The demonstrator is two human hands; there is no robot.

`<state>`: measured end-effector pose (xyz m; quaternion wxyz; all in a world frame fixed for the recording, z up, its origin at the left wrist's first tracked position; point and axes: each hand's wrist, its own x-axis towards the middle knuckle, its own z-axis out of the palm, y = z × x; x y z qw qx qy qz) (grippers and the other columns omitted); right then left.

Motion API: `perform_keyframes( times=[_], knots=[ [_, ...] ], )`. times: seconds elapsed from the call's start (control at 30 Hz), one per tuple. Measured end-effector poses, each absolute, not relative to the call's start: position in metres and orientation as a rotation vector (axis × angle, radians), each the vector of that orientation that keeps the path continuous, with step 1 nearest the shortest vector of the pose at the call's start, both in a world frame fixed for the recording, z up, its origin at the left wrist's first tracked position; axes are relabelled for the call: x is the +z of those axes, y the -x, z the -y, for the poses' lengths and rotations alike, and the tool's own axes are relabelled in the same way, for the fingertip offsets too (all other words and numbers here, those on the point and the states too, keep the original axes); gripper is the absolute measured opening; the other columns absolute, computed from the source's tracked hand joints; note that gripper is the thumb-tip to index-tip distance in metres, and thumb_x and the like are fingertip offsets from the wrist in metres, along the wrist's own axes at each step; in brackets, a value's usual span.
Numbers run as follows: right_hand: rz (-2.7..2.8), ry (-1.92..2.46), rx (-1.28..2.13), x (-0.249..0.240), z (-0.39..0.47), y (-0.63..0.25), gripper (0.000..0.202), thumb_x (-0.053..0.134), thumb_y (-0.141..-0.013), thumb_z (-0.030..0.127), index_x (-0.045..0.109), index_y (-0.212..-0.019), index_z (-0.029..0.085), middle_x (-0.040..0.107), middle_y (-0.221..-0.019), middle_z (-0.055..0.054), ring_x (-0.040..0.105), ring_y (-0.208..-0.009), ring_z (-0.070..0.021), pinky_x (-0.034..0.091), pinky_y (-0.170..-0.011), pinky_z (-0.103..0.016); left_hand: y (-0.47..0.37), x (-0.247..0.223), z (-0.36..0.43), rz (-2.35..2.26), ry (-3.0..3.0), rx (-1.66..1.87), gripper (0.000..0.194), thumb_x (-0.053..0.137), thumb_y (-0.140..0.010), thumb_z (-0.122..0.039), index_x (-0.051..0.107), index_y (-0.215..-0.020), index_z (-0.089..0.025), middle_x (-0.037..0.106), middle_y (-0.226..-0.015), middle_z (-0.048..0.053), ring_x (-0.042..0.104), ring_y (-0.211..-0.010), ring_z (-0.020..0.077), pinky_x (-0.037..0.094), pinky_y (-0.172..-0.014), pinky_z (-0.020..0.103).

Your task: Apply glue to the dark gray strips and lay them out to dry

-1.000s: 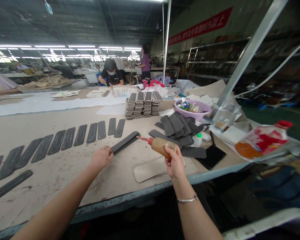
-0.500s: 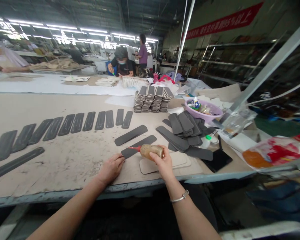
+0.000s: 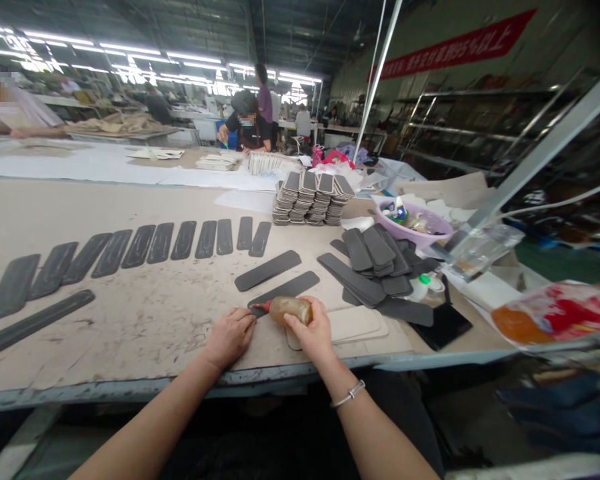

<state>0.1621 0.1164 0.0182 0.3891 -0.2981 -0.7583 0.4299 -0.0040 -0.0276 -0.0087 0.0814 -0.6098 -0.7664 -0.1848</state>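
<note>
My right hand (image 3: 315, 333) is wrapped round a brownish squeeze bottle (image 3: 286, 311) with a red nozzle, probably glue. The bottle lies nearly level, its tip pointing left at the near end of a dark grey strip (image 3: 287, 288). My left hand (image 3: 231, 339) rests on the table with its fingers closed at that same end of the strip. Just beyond lies another dark grey strip (image 3: 267, 270), flat and untouched by either hand. Under my right wrist are pale flat pieces (image 3: 357, 325), partly hidden.
Several dark pieces with shiny outlines (image 3: 138, 245) form a row on the left. Loose dark pieces (image 3: 367, 257) are heaped to the right, near a purple basin (image 3: 420, 233) and a black flat object (image 3: 443, 325). Neat stacks (image 3: 313, 200) stand behind. A co-worker (image 3: 245, 123) sits across the table.
My right hand has brought the bottle left and down, so its nozzle is now at the strip's end by my left fingers. The view has shifted slightly.
</note>
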Motion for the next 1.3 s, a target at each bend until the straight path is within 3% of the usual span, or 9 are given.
perform_keyframes(
  times=[0.33,0.6,0.73,0.97,1.3],
  knots=[
    [1.812,1.008,0.712,0.017,-0.172,-0.18,0.04,0.068,-0.07,0.035,0.054,-0.104,0.019,0.055,-0.099,-0.008,0.051,-0.096,-0.0246,0.042,-0.087,-0.038,0.005,-0.01,0.026,2.284,1.799,-0.518,0.026,0.042,-0.09,-0.026,0.066,-0.091,-0.017,0.065,-0.095,0.008,0.055,-0.09,0.0195,0.045,-0.087,0.033],
    [1.717,1.13,0.619,0.013,-0.192,-0.188,0.043,0.066,-0.071,0.035,0.052,-0.108,0.019,0.052,-0.104,-0.011,0.05,-0.099,-0.0266,0.041,-0.086,-0.039,0.006,-0.01,0.027,2.295,1.802,-0.532,0.027,0.042,-0.089,-0.026,0.067,-0.093,-0.017,0.065,-0.096,0.009,0.055,-0.09,0.02,0.046,-0.088,0.035],
    [1.711,1.082,0.671,0.015,-0.187,-0.187,0.043,0.066,-0.071,0.037,0.053,-0.107,0.019,0.053,-0.105,-0.011,0.05,-0.101,-0.0265,0.041,-0.088,-0.04,0.004,-0.009,0.028,2.298,1.798,-0.536,0.027,0.042,-0.089,-0.026,0.067,-0.093,-0.018,0.065,-0.094,0.008,0.055,-0.09,0.0202,0.046,-0.087,0.035],
    [1.821,0.766,1.108,0.021,-0.14,-0.175,0.044,0.069,-0.07,0.036,0.053,-0.109,0.022,0.057,-0.105,-0.004,0.055,-0.096,-0.021,0.044,-0.087,-0.036,0.001,-0.007,0.028,2.321,1.787,-0.505,0.028,0.039,-0.09,-0.025,0.066,-0.09,-0.016,0.064,-0.095,0.009,0.054,-0.089,0.0203,0.045,-0.085,0.035],
    [1.986,0.756,1.075,0.027,-0.117,-0.169,0.039,0.07,-0.067,0.031,0.056,-0.103,0.023,0.059,-0.098,-0.003,0.056,-0.093,-0.0214,0.046,-0.086,-0.035,0.002,-0.005,0.027,2.318,1.797,-0.493,0.027,0.04,-0.089,-0.023,0.066,-0.089,-0.018,0.064,-0.094,0.009,0.054,-0.088,0.0203,0.045,-0.086,0.036]
  ],
)
